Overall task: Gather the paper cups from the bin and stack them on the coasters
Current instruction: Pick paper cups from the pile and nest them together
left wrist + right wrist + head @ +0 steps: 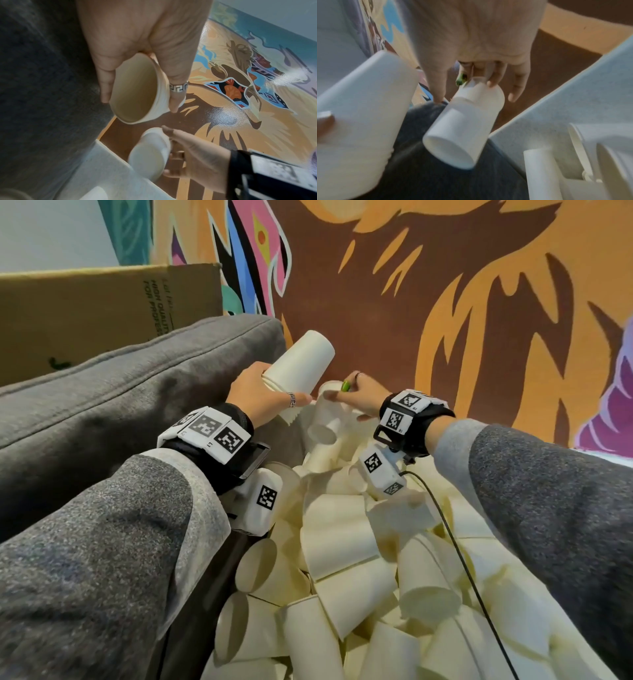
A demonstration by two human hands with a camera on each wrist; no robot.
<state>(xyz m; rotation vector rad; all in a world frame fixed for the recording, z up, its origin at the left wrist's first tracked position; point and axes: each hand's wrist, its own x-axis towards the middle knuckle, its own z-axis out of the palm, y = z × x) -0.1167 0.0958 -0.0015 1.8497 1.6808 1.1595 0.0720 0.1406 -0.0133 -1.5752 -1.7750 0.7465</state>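
Note:
My left hand grips a nested stack of white paper cups near its rims, bases tilted up to the right. The left wrist view looks into the open mouth of the stack, held between thumb and ringed finger. Just to its right, my right hand pinches a single paper cup by its rim, base pointing down. In the right wrist view this cup hangs from the fingers, beside the stack. Below lies a bin heaped with loose cups. No coasters are in view.
A grey sofa cushion runs along the left of the bin. Behind it stands a cardboard box. A painted mural wall closes the far side. The bin's white wall shows at right. A black cable crosses the cups.

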